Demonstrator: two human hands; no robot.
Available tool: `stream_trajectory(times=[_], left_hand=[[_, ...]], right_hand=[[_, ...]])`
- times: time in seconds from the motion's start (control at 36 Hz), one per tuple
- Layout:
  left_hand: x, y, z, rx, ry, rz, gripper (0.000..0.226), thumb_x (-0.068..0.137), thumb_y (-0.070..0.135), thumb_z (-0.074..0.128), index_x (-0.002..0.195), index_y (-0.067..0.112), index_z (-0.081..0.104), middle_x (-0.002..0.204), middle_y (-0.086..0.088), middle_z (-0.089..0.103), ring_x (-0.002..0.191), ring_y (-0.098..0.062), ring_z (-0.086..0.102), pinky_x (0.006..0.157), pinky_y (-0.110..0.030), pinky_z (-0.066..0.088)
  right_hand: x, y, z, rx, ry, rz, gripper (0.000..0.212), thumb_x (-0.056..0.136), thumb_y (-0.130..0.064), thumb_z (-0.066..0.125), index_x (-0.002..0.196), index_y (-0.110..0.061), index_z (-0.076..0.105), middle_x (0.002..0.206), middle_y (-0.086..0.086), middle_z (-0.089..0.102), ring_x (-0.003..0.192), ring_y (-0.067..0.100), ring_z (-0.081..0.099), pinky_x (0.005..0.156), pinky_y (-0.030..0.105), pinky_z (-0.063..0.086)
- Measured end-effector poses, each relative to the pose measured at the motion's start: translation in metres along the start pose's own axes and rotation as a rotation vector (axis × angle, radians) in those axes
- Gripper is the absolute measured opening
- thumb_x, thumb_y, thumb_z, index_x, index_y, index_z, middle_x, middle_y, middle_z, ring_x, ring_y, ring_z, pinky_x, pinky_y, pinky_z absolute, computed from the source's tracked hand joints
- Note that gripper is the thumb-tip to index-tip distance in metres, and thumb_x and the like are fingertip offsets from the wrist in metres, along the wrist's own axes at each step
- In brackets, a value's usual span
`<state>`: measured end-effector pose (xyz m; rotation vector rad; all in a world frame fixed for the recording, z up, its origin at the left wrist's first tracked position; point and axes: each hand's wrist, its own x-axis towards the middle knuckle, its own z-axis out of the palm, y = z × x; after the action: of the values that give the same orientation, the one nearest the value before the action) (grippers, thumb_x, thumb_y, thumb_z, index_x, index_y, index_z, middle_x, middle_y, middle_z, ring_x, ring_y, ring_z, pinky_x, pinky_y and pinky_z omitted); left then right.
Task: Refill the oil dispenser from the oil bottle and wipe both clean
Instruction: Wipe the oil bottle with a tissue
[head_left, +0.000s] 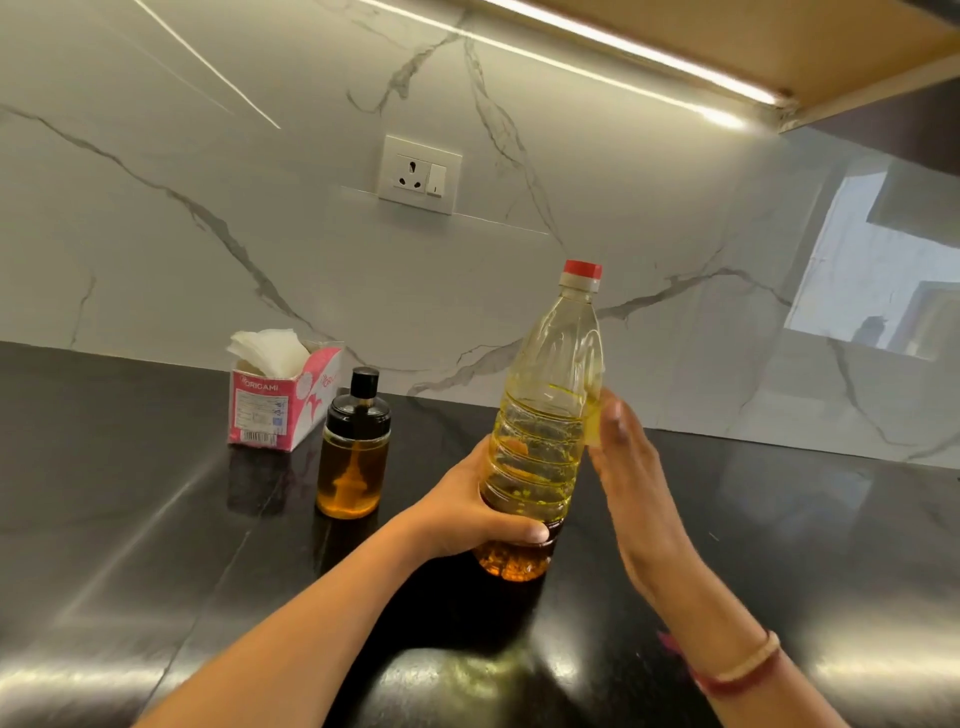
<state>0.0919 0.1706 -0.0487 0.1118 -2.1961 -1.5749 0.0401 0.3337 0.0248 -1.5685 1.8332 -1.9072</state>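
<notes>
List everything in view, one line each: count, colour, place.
oil bottle: 1, clear, yellow oil, red cap, centre.
oil dispenser: 1, glass, amber oil, black lid, left of bottle on counter.
tissue box: 1, pink-white, behind-left of dispenser.
wall socket: 1, white, on backsplash.
counter: 1, black, underneath.
light strip: 1, white, under cabinet, top right.
left hand: 1, grips bottle's lower part.
right hand: 1, fingers straight, beside bottle's right.

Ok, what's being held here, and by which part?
The oil bottle, gripped by the left hand around its lower body, just above the base. The right hand lies flat beside it, fingers straight, gripping nothing; contact unclear.
</notes>
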Motion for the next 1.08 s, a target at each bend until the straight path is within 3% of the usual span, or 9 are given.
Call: stream_trajectory(times=[0.14,0.28,0.36,0.5,0.58,0.69,0.81,0.94,1.08], left_hand=[[-0.001,0.003,-0.001,-0.001,-0.003,-0.02,0.095,0.049,0.046,0.09,0.129,0.047,0.039,0.119,0.019,0.065,0.108,0.005,0.063,0.083,-0.015,0.052],[-0.002,0.003,-0.001,-0.014,-0.002,-0.024,0.095,0.05,0.044,0.091,0.131,0.045,0.04,0.119,0.018,0.066,0.109,0.001,0.064,0.088,-0.021,0.052],[-0.002,0.005,-0.001,-0.004,-0.011,-0.021,0.095,0.052,0.044,0.09,0.132,0.045,0.039,0.122,0.016,0.065,0.11,0.0,0.064,0.09,-0.022,0.052],[-0.002,0.006,-0.001,-0.001,-0.002,-0.024,0.099,0.048,0.045,0.09,0.133,0.041,0.04,0.122,0.014,0.065,0.11,0.0,0.063,0.091,-0.022,0.052],[-0.002,0.006,-0.001,0.005,-0.004,-0.019,0.096,0.049,0.045,0.09,0.132,0.041,0.041,0.121,0.015,0.066,0.11,0.001,0.063,0.089,-0.019,0.052],[-0.002,0.005,-0.002,-0.001,-0.006,-0.015,0.093,0.052,0.04,0.09,0.131,0.042,0.041,0.119,0.018,0.067,0.11,0.001,0.064,0.084,-0.015,0.052],[0.0,0.002,-0.002,0.01,-0.001,-0.013,0.088,0.06,0.03,0.092,0.13,0.044,0.041,0.118,0.02,0.066,0.108,0.004,0.063,0.08,-0.01,0.051],[0.001,-0.001,-0.004,0.023,-0.002,-0.009,0.082,0.068,0.021,0.091,0.128,0.045,0.041,0.115,0.023,0.066,0.107,0.006,0.063,0.078,-0.008,0.05],[0.001,-0.001,-0.003,0.011,0.001,-0.003,0.086,0.067,0.02,0.091,0.133,0.04,0.04,0.117,0.02,0.067,0.108,0.003,0.064,0.079,-0.01,0.051]], right_hand=[[0.027,-0.024,-0.01,0.048,-0.049,0.04,0.116,0.047,-0.1,0.033,0.143,-0.035,0.038,0.146,-0.015,0.043,0.132,0.003,0.04,0.103,0.024,0.031],[0.005,-0.002,-0.006,0.003,-0.111,0.048,0.081,0.064,-0.092,0.027,0.133,-0.053,0.042,0.132,-0.035,0.047,0.124,-0.015,0.04,0.097,0.015,0.029],[0.001,0.002,-0.013,0.053,-0.113,0.07,0.081,0.063,-0.094,0.027,0.129,-0.051,0.048,0.133,-0.029,0.052,0.125,-0.011,0.042,0.105,0.021,0.027],[0.037,-0.022,-0.021,0.153,-0.11,0.054,0.093,0.074,-0.079,0.022,0.147,-0.022,0.033,0.148,-0.007,0.043,0.136,0.01,0.039,0.117,0.042,0.025],[0.042,-0.021,-0.018,0.161,-0.087,0.065,0.091,0.074,-0.081,0.025,0.145,-0.025,0.037,0.146,-0.008,0.045,0.135,0.01,0.041,0.115,0.039,0.028],[0.025,0.003,-0.017,0.138,-0.153,0.124,0.066,0.078,-0.081,0.024,0.126,-0.043,0.048,0.137,-0.015,0.053,0.134,0.008,0.042,0.117,0.039,0.024],[0.035,-0.007,-0.025,0.145,-0.207,0.05,0.111,0.059,-0.093,0.038,0.141,-0.019,0.043,0.138,-0.003,0.055,0.13,0.013,0.049,0.116,0.043,0.026],[0.059,-0.023,-0.025,0.183,-0.161,0.008,0.122,0.052,-0.095,0.043,0.145,-0.016,0.038,0.143,-0.005,0.049,0.133,0.01,0.043,0.117,0.042,0.025],[0.045,0.003,-0.024,0.145,-0.224,0.115,0.115,0.052,-0.095,0.043,0.138,-0.018,0.045,0.13,-0.005,0.061,0.123,0.012,0.055,0.113,0.042,0.033]])
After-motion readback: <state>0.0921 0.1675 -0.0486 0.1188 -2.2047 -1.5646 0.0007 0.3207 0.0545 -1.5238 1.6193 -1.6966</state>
